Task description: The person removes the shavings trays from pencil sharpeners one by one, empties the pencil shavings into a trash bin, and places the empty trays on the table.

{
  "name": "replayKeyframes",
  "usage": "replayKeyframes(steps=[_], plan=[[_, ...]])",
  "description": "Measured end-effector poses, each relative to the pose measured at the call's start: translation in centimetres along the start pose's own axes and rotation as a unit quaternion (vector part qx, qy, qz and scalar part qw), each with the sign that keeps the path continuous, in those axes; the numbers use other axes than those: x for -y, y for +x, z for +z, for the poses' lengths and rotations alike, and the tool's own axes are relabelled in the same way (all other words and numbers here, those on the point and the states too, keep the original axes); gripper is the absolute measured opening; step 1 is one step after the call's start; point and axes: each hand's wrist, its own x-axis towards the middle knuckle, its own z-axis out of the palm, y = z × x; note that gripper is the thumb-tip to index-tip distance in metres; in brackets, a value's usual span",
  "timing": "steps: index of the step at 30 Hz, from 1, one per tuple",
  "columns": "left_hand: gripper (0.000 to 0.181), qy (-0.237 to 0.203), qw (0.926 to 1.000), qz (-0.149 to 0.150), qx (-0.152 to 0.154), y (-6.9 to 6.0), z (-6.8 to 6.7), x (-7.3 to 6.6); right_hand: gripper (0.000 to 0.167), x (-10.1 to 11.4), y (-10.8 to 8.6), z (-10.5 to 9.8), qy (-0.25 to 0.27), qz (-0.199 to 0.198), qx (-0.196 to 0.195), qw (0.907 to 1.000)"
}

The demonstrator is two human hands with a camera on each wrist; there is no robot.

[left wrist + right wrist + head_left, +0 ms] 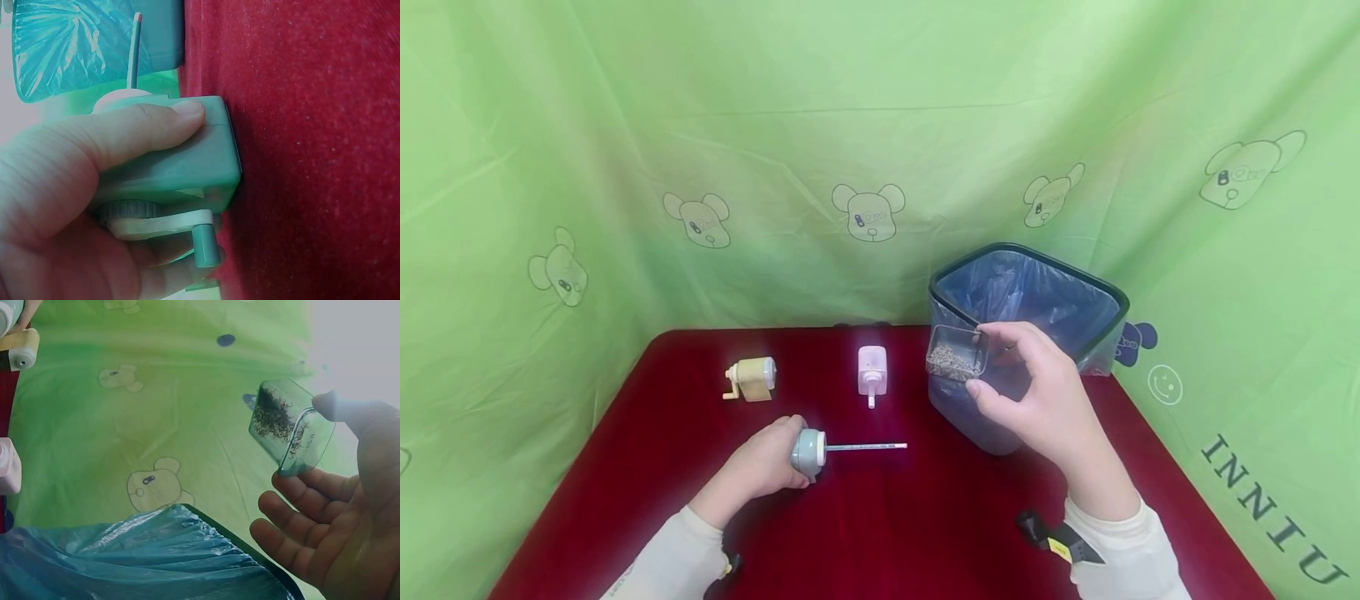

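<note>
Dark capitals (1273, 510) reading "INNIU" stand on the green curtain (1247, 275), near a winking smiley (1165, 385). Lettering on the bear heads (871, 215) and clear box (314, 442) is too indistinct to read.

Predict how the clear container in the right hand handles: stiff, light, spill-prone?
Likely stiff: the clear container shows crisp edges where the right hand pinches it. Probably light, with see-through walls and only a partial fill of loose shavings. Those could spill if it tips, since the top looks open.
</note>
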Motion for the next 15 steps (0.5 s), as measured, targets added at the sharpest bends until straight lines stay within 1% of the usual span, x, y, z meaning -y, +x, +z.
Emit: replayKeyframes(steps=[6, 12, 15], plan=[[0.072, 0.004, 1.0000, 0.004, -0.003, 0.1, 0.2, 0.2, 0.060, 0.0, 0.3, -0.4, -0.002, -0.012, -0.004, 0.9999], [0.071, 0.005, 1.0000, 0.004, -0.004, 0.2, 0.3, 0.3, 0.060, 0.0, 0.6, -0.9, -0.003, -0.001, -0.009, 1.0000], [0.072, 0.004, 1.0000, 0.005, -0.003, 0.2, 0.3, 0.4, 0.060, -0.1, 0.7, -1.1, -0.006, -0.001, -0.016, 0.9999]])
